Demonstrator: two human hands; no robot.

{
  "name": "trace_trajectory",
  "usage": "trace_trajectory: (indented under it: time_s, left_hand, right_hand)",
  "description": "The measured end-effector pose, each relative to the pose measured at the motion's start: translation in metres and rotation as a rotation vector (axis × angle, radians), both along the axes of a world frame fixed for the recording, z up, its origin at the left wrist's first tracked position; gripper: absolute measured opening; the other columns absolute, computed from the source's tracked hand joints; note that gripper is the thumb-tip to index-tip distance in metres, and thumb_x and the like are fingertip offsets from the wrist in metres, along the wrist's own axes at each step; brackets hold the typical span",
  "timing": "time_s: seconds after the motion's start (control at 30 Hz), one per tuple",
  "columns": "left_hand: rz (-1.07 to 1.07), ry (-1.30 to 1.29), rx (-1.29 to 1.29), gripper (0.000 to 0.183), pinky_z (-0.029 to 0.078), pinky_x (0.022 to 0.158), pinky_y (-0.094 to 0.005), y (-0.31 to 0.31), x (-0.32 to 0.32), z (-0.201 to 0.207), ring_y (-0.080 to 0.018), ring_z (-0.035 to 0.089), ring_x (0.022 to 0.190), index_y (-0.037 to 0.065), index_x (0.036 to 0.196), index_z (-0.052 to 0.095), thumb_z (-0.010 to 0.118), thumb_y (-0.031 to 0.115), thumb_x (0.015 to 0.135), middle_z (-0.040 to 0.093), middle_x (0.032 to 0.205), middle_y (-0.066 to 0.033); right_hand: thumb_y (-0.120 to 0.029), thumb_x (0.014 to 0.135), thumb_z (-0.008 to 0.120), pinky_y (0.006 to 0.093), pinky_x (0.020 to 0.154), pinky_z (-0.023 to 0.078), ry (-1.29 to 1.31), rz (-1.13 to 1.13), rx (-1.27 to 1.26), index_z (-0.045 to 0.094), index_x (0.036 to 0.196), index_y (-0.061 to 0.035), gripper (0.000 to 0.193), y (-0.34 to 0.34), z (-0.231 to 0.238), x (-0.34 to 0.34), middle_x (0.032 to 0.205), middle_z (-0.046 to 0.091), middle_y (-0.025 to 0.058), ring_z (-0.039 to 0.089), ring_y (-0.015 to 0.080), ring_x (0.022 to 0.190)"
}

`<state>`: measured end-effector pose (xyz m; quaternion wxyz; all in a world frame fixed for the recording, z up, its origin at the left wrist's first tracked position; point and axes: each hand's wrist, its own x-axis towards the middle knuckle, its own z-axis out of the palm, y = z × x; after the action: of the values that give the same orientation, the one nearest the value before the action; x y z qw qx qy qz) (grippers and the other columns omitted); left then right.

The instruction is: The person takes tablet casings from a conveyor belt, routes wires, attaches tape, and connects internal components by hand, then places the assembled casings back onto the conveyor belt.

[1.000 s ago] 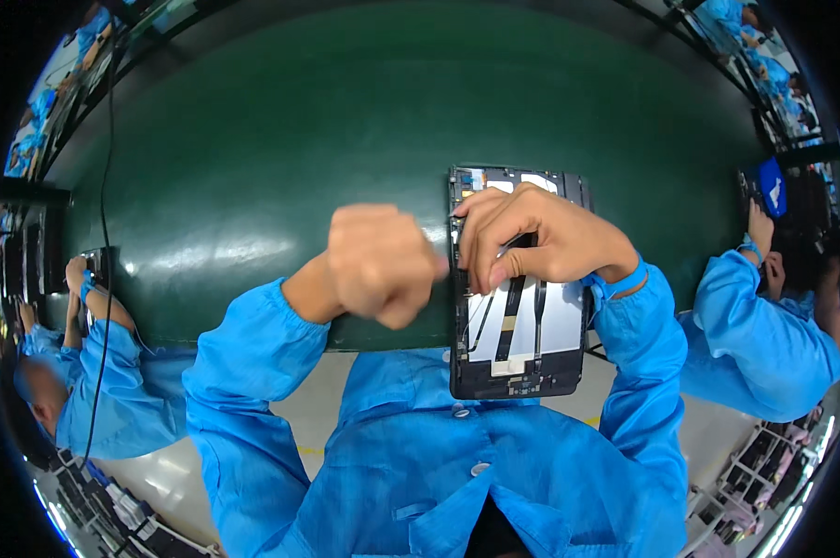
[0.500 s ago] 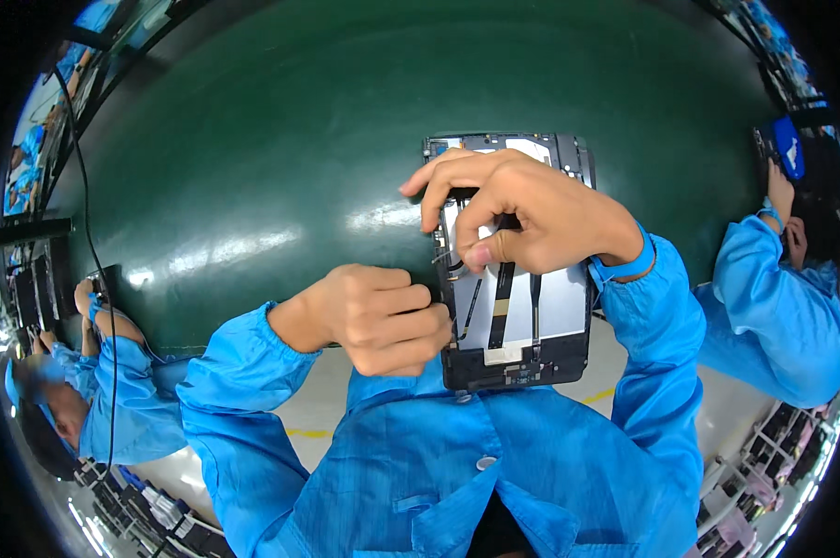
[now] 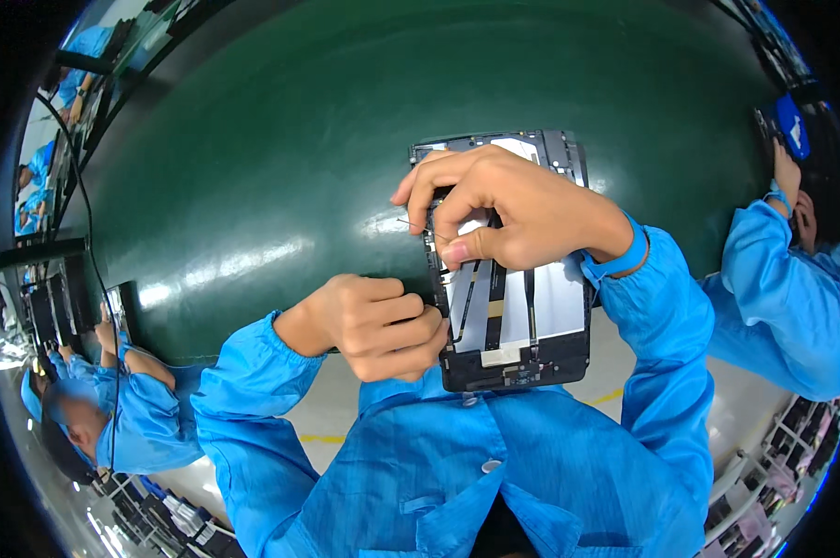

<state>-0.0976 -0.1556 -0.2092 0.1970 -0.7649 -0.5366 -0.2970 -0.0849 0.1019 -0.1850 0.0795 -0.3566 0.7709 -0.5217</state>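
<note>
An opened tablet (image 3: pixel 564 361) lies at the near edge of the table, its insides facing up. Its silver battery (image 3: pixel 558 307) and several dark ribbon cables (image 3: pixel 495 312) are exposed. My left hand (image 3: pixel 387 325) is closed with curled fingers against the tablet's lower left edge; its thumb is hidden. Over the upper left part of the tablet, my right hand (image 3: pixel 527 212) has thumb and index finger pinched together near that edge, the other fingers arched above. What the pinch holds is too small to make out. A thin wire-like strand (image 3: pixel 407 222) sticks out past the left edge.
The green table mat (image 3: pixel 253 139) stretches beyond the tablet. A black cable (image 3: pixel 87 205) hangs at the left. Co-workers in blue sit on the left (image 3: pixel 150 409) and on the right (image 3: pixel 773 307), the latter beside a blue object (image 3: pixel 792 126).
My right hand has shifted slightly left, still pinching. The tablet's upper end appears a little farther left. My left hand stays closed at the lower left edge.
</note>
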Motion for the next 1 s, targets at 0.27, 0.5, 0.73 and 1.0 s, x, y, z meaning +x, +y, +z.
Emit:
trace_trajectory:
  time_s: [0.27, 0.5, 0.73, 1.0]
  left_hand:
    - [0.010, -0.004, -0.031, 0.020, 0.042, 0.052, -0.0265, 0.000, -0.002, 0.004, -0.0142, 0.059, 0.064, 0.005, 0.087, 0.075, 0.077, 0.025, 0.088, 0.070, 0.087, -0.0069]
    - [0.099, 0.018, -0.094, 0.027, 0.043, 0.052, -0.0268, -0.002, -0.016, 0.010, -0.0140, 0.061, 0.067, 0.004, 0.091, 0.078, 0.078, 0.031, 0.090, 0.073, 0.089, -0.0071]
    - [0.140, 0.025, -0.114, 0.031, 0.041, 0.052, -0.0271, -0.004, -0.019, 0.011, -0.0139, 0.059, 0.066, 0.003, 0.096, 0.079, 0.078, 0.034, 0.091, 0.074, 0.091, -0.0073]
    - [0.110, 0.004, -0.110, 0.032, 0.042, 0.052, -0.0276, -0.004, -0.020, 0.004, -0.0140, 0.059, 0.065, 0.003, 0.097, 0.080, 0.076, 0.035, 0.092, 0.073, 0.090, -0.0068]
  right_hand:
    - [-0.005, 0.080, 0.084, 0.0469, 0.101, 0.057, -0.007, 0.001, -0.023, 0.081, 0.081, -0.0010, 0.005, 0.000, -0.001, -0.001, 0.109, 0.079, 0.0125, 0.070, 0.0347, 0.125]
    - [-0.007, 0.088, 0.087, 0.0407, 0.086, 0.060, -0.109, -0.035, -0.154, 0.084, 0.090, -0.0017, 0.006, 0.003, 0.003, 0.001, 0.101, 0.078, 0.0132, 0.075, 0.0284, 0.096]
    - [-0.008, 0.088, 0.087, 0.0397, 0.082, 0.059, -0.163, -0.045, -0.141, 0.084, 0.089, -0.0012, 0.007, 0.002, 0.001, -0.002, 0.092, 0.078, 0.0124, 0.074, 0.0272, 0.091]
    - [-0.002, 0.086, 0.081, 0.0420, 0.075, 0.054, -0.087, -0.065, -0.149, 0.074, 0.084, 0.0032, 0.009, 0.002, -0.003, -0.002, 0.085, 0.073, 0.0150, 0.071, 0.0297, 0.083]
